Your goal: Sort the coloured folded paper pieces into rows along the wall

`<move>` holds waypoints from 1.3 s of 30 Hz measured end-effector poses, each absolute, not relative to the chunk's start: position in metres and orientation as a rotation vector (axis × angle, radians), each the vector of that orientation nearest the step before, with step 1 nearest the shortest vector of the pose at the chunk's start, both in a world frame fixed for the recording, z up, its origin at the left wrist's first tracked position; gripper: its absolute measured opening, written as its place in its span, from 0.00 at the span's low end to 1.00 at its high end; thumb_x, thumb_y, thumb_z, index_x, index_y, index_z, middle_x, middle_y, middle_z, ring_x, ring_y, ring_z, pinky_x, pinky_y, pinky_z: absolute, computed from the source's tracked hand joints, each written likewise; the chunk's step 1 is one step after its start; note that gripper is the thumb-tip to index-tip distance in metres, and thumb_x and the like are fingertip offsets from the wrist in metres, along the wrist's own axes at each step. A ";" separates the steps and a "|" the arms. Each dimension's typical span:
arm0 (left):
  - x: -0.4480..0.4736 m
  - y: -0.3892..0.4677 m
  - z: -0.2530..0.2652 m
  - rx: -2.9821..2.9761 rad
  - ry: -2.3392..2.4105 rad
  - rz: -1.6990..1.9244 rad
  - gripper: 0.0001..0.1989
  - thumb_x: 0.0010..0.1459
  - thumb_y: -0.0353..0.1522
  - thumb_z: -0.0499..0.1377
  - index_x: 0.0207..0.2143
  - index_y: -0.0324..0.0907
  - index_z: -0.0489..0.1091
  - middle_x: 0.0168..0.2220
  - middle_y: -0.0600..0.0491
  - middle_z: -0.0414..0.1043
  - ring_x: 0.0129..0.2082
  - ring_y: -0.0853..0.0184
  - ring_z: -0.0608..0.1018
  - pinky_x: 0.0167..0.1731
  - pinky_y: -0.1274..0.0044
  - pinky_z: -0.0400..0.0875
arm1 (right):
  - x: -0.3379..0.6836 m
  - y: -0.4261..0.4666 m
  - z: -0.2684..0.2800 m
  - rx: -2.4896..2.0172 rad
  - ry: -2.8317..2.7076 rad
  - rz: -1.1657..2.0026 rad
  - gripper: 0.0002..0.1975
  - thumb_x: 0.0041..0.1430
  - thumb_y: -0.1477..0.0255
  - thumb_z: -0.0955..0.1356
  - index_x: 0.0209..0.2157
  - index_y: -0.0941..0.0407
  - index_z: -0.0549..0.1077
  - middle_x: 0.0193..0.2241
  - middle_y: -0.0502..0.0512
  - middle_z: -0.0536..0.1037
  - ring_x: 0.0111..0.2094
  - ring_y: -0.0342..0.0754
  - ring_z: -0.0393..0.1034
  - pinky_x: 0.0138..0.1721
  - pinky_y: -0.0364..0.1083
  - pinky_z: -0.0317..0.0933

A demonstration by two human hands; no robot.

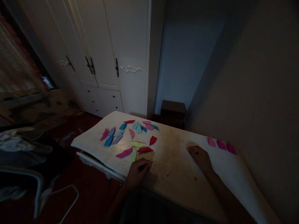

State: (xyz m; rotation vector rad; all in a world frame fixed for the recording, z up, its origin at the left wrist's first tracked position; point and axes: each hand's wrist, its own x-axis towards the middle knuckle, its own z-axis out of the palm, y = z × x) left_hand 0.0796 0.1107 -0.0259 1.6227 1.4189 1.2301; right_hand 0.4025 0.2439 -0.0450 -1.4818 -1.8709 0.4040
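My left hand [139, 171] is curled at the table's near edge, thumb and fingers together. Just beyond it lies a light green folded paper strip [133, 155]. Close by are a yellow folded paper piece [137, 143], a magenta one [124, 152] and a red one [145, 149]. My right hand [201, 157] rests over the tabletop farther right, its fingers pinched together. Whether either hand has something small in it I cannot make out. Several more folded paper pieces, such as a blue one [108, 141], a purple one [117, 138] and a pink one [131, 133], lie scattered on the left side.
The pale table [173, 143] runs along a wall at right. Pink and magenta folded papers [221, 144] lie in a row by that wall. A white wardrobe [133, 90] and a brown box-like stand [173, 107] are behind. A metal tube frame [39, 183] stands at lower left.
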 end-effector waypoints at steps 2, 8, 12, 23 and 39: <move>0.070 0.105 -0.021 1.499 1.424 1.300 0.13 0.57 0.40 0.58 0.33 0.40 0.79 0.29 0.50 0.78 0.29 0.65 0.77 0.29 0.77 0.70 | 0.400 0.240 -0.044 -1.473 -1.843 0.426 0.20 0.55 0.54 0.63 0.34 0.55 0.78 0.36 0.57 0.80 0.37 0.53 0.74 0.42 0.51 0.67; 0.005 0.106 -0.007 1.257 1.647 1.546 0.16 0.53 0.43 0.60 0.34 0.40 0.78 0.29 0.52 0.77 0.23 0.70 0.73 0.23 0.80 0.66 | 0.395 0.234 -0.045 -1.435 -1.867 0.376 0.19 0.54 0.55 0.63 0.34 0.55 0.77 0.36 0.57 0.79 0.35 0.52 0.74 0.37 0.49 0.67; -0.057 0.122 -0.006 1.235 1.980 1.611 0.18 0.52 0.43 0.58 0.33 0.38 0.77 0.25 0.53 0.75 0.20 0.70 0.71 0.21 0.79 0.66 | 0.389 0.225 -0.045 -1.395 -1.897 0.327 0.18 0.55 0.58 0.62 0.35 0.55 0.77 0.35 0.56 0.77 0.32 0.49 0.73 0.35 0.47 0.67; -0.112 0.181 -0.001 1.640 2.221 1.308 0.12 0.54 0.35 0.56 0.37 0.40 0.75 0.36 0.49 0.76 0.31 0.65 0.76 0.36 0.74 0.71 | 0.374 0.212 -0.042 -1.447 -1.931 0.339 0.19 0.56 0.55 0.63 0.36 0.54 0.78 0.39 0.56 0.77 0.37 0.51 0.74 0.38 0.47 0.68; -0.012 0.317 0.021 2.264 1.804 0.505 0.14 0.55 0.32 0.59 0.45 0.41 0.75 0.44 0.49 0.77 0.45 0.63 0.76 0.46 0.76 0.69 | 0.372 0.213 -0.050 -1.399 -2.054 0.301 0.18 0.62 0.59 0.60 0.40 0.54 0.76 0.41 0.58 0.75 0.41 0.51 0.73 0.44 0.49 0.67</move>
